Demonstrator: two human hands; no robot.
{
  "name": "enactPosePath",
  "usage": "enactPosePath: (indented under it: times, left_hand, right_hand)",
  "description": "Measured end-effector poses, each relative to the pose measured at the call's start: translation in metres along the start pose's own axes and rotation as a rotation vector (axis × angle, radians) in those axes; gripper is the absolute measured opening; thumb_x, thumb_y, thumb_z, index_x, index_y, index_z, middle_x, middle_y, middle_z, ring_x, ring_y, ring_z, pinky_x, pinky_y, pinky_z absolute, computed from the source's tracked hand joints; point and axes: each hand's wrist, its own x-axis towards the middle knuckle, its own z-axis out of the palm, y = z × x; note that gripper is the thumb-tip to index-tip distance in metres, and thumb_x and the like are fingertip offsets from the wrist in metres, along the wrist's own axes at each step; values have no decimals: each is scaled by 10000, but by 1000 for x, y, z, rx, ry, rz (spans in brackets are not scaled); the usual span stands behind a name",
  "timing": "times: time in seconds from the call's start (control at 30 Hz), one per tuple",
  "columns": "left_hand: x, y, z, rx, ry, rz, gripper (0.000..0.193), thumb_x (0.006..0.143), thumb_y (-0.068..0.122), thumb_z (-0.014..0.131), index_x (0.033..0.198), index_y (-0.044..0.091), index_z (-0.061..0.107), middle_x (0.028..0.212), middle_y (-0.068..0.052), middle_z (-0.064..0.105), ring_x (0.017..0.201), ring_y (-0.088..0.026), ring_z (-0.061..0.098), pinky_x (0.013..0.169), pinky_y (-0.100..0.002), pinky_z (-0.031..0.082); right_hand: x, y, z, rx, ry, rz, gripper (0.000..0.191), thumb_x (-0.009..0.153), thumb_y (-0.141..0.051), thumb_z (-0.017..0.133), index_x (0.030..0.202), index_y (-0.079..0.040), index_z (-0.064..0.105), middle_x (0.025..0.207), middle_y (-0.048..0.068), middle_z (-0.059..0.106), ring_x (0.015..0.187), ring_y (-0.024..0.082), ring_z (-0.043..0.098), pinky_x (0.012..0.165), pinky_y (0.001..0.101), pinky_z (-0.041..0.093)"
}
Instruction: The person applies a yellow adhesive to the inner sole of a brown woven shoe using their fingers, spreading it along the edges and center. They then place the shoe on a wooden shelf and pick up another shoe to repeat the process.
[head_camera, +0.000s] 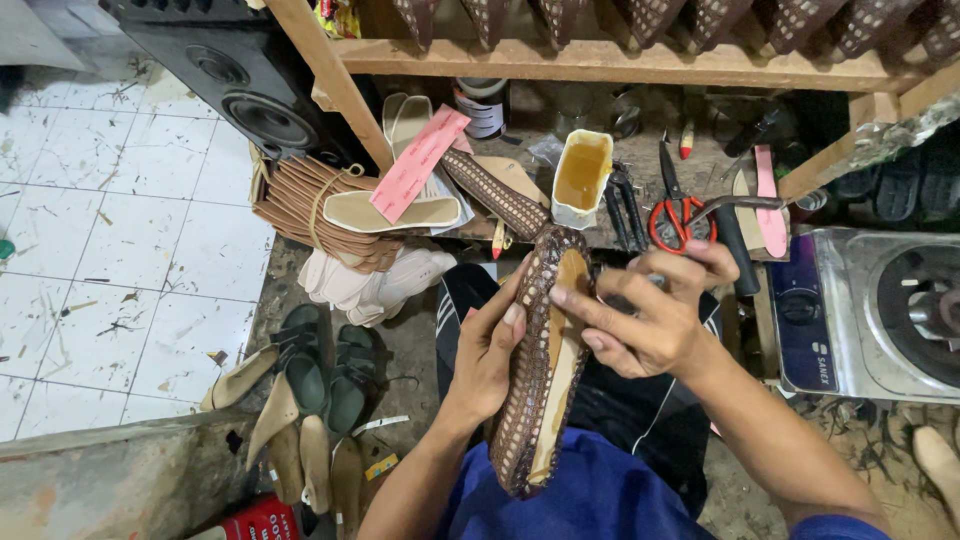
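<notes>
The shoe (545, 350) lay sole-up between both hands, above the person's lap, its toe pointing away toward the workbench (690, 170) and its heel near the blue shorts (580, 490). The left hand (490, 355) cupped it from the left side, fingers curled around the woven edge and the thumb pressed along the rim about midway down, so the hand was closed on the shoe. The right hand (650, 315) came in from the right, near the toe end. Its index finger lay stretched across the pale insole, touching it, while the other fingers were bent back around a small dark tool whose shape could not be made out. How firmly that hand gripped the shoe itself could not be told; it only rested a fingertip on it.

The shoe was long and narrow, a flat slip-on upper of brown woven material with a pale dotted pattern, wrapped over the edge of a tan insole that showed as a smooth strip down the middle. The woven edge looked folded in all round.

On the bench just beyond the toe stood a white pot (582, 175) of amber glue, with red-handled scissors (675, 205) to its right and a pink strip (418, 162) lying over insoles (390, 212) to its left. A stove (880, 310) sat at the right, and green sandals (325, 365) lay on the floor at the left.
</notes>
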Motion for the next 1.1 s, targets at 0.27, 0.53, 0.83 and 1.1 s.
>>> enactPosePath:
  times: [0.27,0.53,0.83,1.1]
  left_hand:
    - [1,-4,1,-69,-19,35,691,1113,487,413,1582,-20,394,1561,-174,537,1437,-218,504,1216,-320,362]
    - [-2,-14,0,-46,9,-6,664,1109,449,444,1567,-31,409,1542,-179,553,1406,-214,528,1194,-319,374]
    - [-1,-43,-12,-1102,49,-481,679,1083,507,511,1497,-27,453,1300,-226,631,1098,-314,660,930,-445,577]
    - [-33,-57,-13,-1019,267,-423,691,965,523,569,1528,154,411,1293,-97,672,1061,-222,712,884,-384,599]
  right_hand:
    - [1,-2,-3,21,-31,-11,388,942,-439,588,1190,-240,811,953,-37,662,978,242,491,1022,516,219]
    - [5,-7,-2,71,-45,12,372,946,-381,590,1195,-221,814,984,-19,683,983,263,477,1027,507,222]
    - [-4,42,30,313,34,340,304,1004,-288,542,1148,-161,777,937,37,596,1062,270,474,1038,447,278]
    - [-47,121,143,-7,-440,528,545,719,-26,624,1240,-118,757,1453,208,454,1282,401,417,1009,508,343]
